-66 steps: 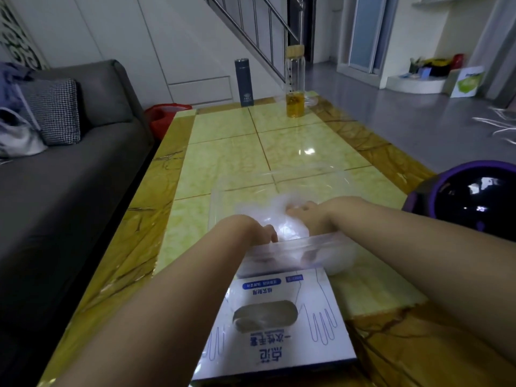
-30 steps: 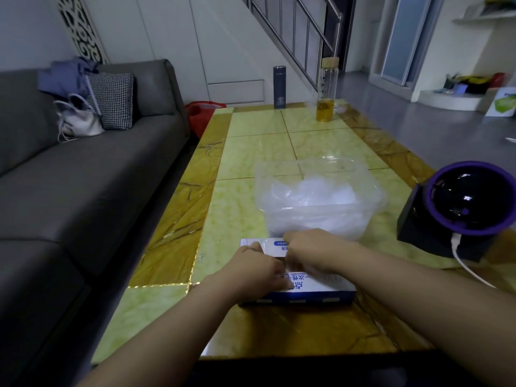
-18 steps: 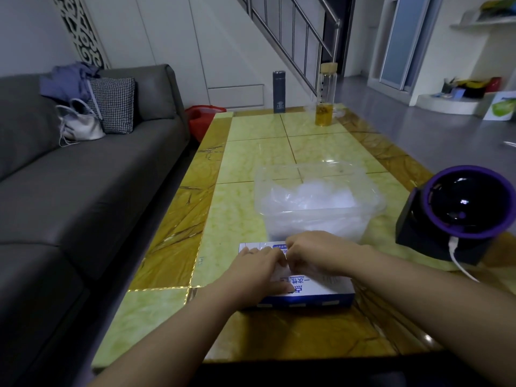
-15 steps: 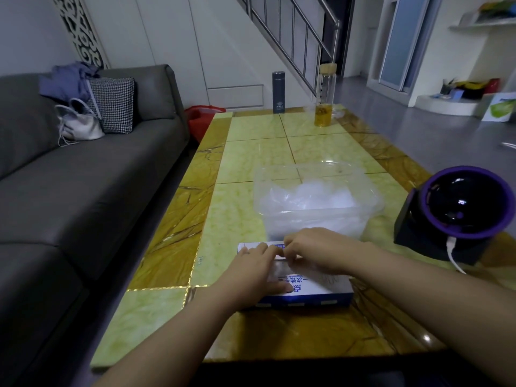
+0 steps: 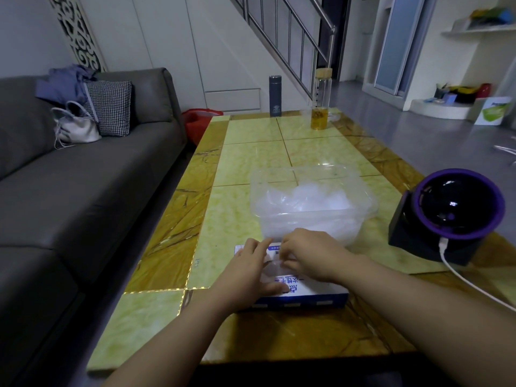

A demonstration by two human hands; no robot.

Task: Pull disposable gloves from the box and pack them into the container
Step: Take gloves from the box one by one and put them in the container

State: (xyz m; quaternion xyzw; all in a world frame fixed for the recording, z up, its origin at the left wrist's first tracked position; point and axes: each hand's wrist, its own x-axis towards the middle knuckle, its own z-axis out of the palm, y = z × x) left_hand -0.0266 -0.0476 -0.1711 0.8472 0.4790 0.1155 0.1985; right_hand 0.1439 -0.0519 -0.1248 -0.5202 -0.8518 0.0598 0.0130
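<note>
White-and-blue box (image 5: pixel 307 296) lies flat; clear container (image 5: pixel 360 191) just behind it stands upright, open, holding a heap of crumpled translucent gloves (image 5: pixel 307 199)

Box (image 5: pixel 315 292) opening hidden by L hand (image 5: pixel 248 272), R hand (image 5: pixel 310 255) grip unclear, cable (image 5: pixel 469 286) cut off rt

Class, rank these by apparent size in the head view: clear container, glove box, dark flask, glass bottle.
1. clear container
2. glove box, partly covered
3. glass bottle
4. dark flask
The last two stand farther away.
</note>
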